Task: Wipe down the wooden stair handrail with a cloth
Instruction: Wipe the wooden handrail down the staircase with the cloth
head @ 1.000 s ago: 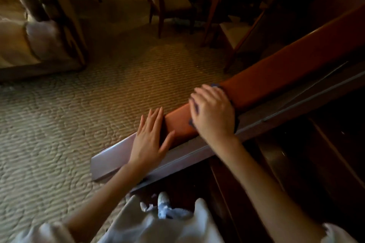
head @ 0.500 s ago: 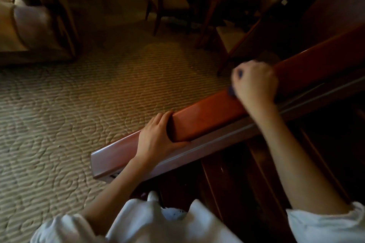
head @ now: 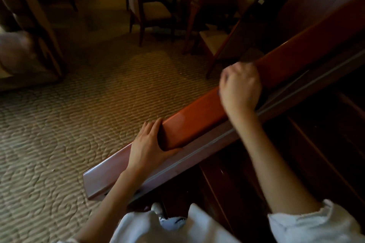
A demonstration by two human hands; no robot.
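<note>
The handrail (head: 197,122) is gripped at lower centre by the left hand (head: 147,144), and a barely seen cloth (head: 218,93) is clamped on it by the right hand (head: 240,89).

A patterned beige carpet (head: 65,124) fills the left and middle of the frame. Wooden dining chairs (head: 150,10) with pale cushions stand at upper middle. Dark wooden stairs (head: 325,163) lie at lower right.
</note>
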